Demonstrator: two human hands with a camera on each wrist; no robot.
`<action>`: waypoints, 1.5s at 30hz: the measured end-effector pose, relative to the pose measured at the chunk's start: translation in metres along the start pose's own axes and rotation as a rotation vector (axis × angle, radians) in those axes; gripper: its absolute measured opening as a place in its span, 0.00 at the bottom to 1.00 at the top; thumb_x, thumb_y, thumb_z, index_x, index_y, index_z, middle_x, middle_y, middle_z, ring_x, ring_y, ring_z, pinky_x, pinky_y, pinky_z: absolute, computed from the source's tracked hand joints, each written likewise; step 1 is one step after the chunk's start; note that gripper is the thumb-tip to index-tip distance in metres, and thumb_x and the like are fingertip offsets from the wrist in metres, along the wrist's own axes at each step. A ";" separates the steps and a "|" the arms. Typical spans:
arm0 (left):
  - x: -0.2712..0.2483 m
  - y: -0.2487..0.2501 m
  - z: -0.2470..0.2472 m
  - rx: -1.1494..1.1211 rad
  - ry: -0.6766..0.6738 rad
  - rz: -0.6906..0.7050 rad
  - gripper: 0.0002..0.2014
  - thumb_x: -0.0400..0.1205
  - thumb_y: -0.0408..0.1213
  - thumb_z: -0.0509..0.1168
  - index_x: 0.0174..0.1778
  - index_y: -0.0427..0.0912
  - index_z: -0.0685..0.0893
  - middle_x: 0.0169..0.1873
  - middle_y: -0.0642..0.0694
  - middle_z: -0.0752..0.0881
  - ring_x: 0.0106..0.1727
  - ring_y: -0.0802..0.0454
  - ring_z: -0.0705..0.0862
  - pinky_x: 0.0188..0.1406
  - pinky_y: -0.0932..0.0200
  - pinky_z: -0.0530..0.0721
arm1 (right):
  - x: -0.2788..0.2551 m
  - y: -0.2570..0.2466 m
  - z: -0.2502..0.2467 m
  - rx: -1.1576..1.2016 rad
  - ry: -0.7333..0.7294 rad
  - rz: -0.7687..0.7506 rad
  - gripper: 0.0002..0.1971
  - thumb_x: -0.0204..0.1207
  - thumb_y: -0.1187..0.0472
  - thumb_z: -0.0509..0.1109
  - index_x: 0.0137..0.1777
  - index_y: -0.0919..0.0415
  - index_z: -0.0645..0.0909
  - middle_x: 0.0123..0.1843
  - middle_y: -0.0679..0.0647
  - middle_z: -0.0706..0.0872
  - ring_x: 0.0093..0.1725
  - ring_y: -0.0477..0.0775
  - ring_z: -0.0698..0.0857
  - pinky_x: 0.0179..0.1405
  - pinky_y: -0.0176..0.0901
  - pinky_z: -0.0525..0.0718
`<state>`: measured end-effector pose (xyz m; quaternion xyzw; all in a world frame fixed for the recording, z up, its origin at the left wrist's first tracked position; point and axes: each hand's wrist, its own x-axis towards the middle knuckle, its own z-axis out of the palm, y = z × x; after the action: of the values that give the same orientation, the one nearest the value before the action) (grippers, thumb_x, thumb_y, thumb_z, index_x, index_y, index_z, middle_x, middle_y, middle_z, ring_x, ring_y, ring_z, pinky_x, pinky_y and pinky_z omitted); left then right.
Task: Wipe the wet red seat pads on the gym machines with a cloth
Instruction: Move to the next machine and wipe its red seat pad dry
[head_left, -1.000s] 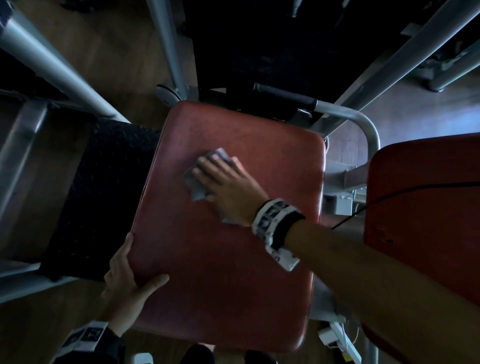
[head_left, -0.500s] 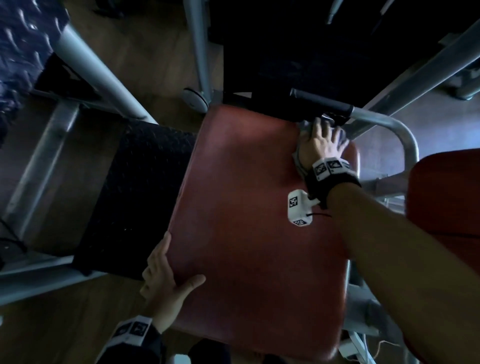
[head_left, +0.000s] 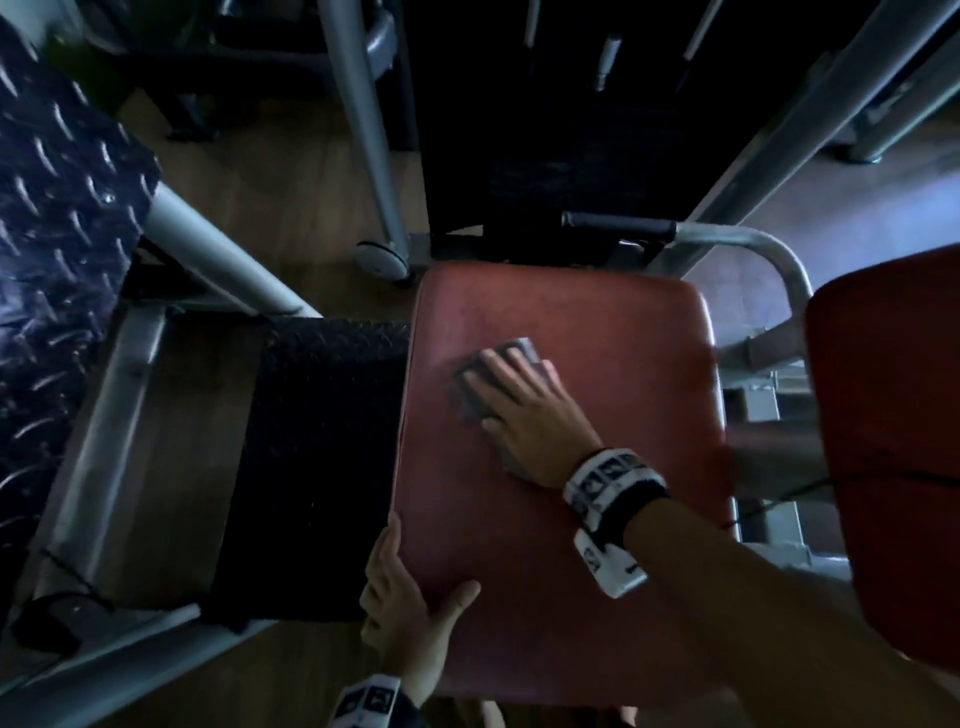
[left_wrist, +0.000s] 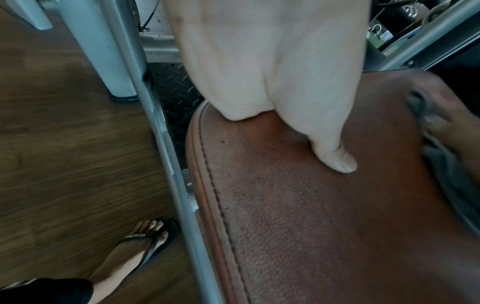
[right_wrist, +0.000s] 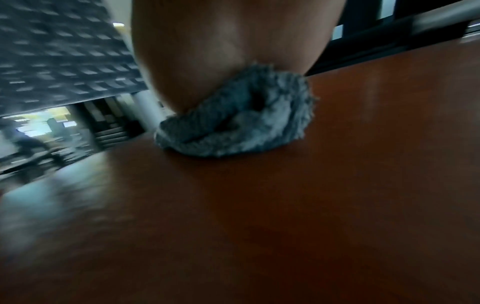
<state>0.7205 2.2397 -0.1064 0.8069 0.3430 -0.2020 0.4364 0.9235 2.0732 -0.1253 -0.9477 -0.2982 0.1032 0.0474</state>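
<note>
Right hand (head_left: 524, 410) lies flat, fingers straight and together, pressing the grey cloth (head_left: 480, 389) onto the red seat pad (head_left: 597, 338). Pad's long axis runs away from the person. Left hand (head_left: 410, 608) grips the pad's near-left edge, thumb on top.

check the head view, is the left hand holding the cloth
No, the left hand grips the seat pad edge; the right hand presses the cloth.

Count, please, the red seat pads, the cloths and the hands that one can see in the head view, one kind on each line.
Red seat pads: 2, the seat pad being wiped and a second pad at the right edge
Cloths: 1, the grey cloth
Hands: 2, left hand and right hand
Total: 5
</note>
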 end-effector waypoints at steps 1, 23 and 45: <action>0.000 0.001 -0.001 -0.003 -0.002 -0.001 0.61 0.63 0.53 0.82 0.76 0.76 0.40 0.83 0.56 0.53 0.80 0.38 0.61 0.77 0.33 0.65 | -0.011 0.021 -0.003 -0.004 0.013 0.108 0.30 0.83 0.44 0.50 0.85 0.46 0.55 0.87 0.52 0.55 0.84 0.62 0.56 0.76 0.70 0.64; 0.013 -0.022 -0.012 -0.706 -0.203 0.059 0.48 0.65 0.80 0.64 0.81 0.69 0.61 0.80 0.60 0.70 0.77 0.58 0.73 0.75 0.46 0.73 | -0.057 -0.083 0.023 0.082 -0.014 -0.001 0.31 0.85 0.46 0.54 0.87 0.50 0.51 0.88 0.53 0.51 0.86 0.63 0.49 0.83 0.68 0.52; 0.005 -0.016 -0.019 -0.506 -0.076 0.100 0.29 0.88 0.30 0.59 0.85 0.51 0.63 0.76 0.59 0.71 0.75 0.61 0.70 0.70 0.62 0.67 | -0.143 -0.040 0.029 0.320 -0.013 0.762 0.36 0.83 0.43 0.50 0.87 0.56 0.46 0.88 0.62 0.43 0.85 0.70 0.42 0.79 0.74 0.43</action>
<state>0.7124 2.2638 -0.1088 0.6799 0.3258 -0.1181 0.6463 0.7803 2.0247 -0.1238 -0.9703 0.0933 0.1644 0.1507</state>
